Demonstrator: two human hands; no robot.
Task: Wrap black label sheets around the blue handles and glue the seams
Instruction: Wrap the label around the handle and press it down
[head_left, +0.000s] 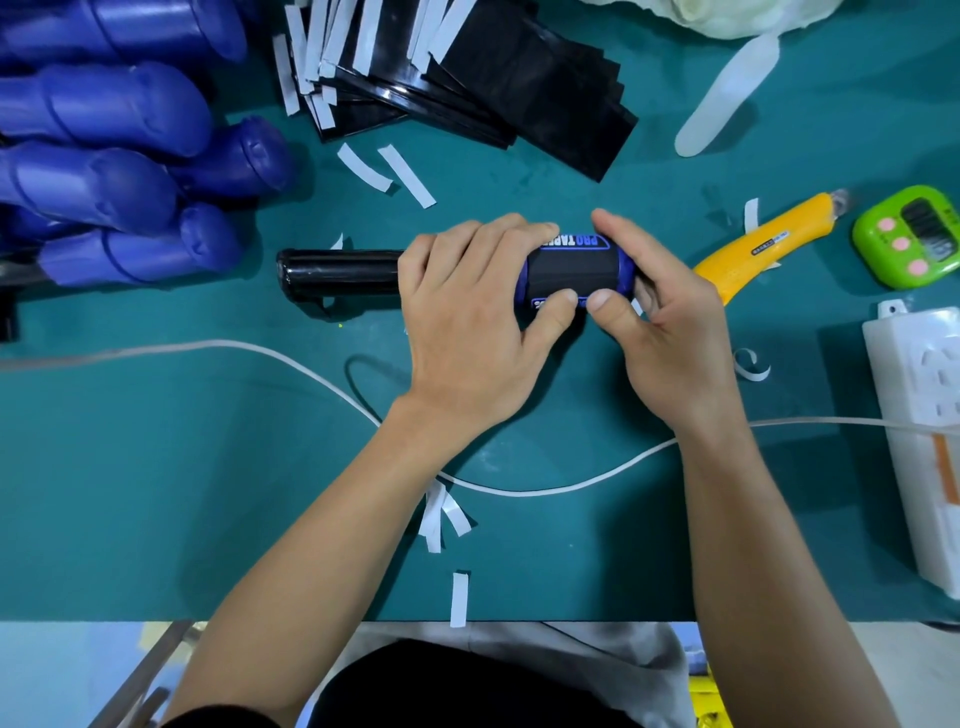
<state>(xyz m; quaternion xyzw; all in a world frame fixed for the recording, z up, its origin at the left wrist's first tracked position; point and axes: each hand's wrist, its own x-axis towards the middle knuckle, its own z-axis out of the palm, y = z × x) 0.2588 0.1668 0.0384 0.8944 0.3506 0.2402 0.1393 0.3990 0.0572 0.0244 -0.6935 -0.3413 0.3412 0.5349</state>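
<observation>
Gripping the handle (627, 267), the left hand (467, 312) and right hand (670, 317) are pressing thumbs onto the label (571, 273), probably to seat its seam.

One head-worn camera looked steeply down on the green table (156, 519) from close above. Its near edge lay lowest.

The green bench (156, 493) carries a pile of blue handles (104, 171) at its far left corner. A fanned stack of black label sheets (519, 88) lies along the far edge, some with white strips on them. Loose white paper strips (405, 174) are scattered from the middle to the near edge. A white cable (291, 358) snakes across from the left edge and reaches a white power strip (904, 364) at the right edge. Beyond the strip sits a green timer (909, 236), with a yellow utility knife (748, 249) just beside it.
</observation>
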